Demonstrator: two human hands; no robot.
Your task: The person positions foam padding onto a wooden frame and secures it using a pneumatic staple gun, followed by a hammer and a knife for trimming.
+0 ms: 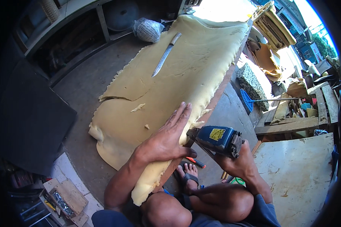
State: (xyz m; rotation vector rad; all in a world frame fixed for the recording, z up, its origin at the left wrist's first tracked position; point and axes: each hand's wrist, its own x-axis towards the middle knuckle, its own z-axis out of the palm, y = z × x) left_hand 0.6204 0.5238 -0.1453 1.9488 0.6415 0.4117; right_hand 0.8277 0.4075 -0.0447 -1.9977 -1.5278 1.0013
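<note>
A long pale-yellow foam sheet point(140, 85) is draped over a long piece with a brown wooden edge point(228, 77). My left hand point(163, 140) lies on the foam near that edge, fingers stretched out and thumb toward the side. In my right hand point(236, 162) is a blue staple gun point(218, 139) with a yellow label. Its nose meets the foam's edge, just right of my left hand. The contact point is partly hidden. A knife point(166, 56) with a worn handle rests on the foam farther off. Small foam scraps point(138, 108) lie nearer.
An orange-and-black tool point(196, 162) lies beside my foot. On the right are a speckled foam block point(254, 84), a blue rake point(247, 100) and wooden planks point(288, 126). A plastic-wrapped ball point(148, 30) stands behind; a wooden box point(66, 200) sits at lower left.
</note>
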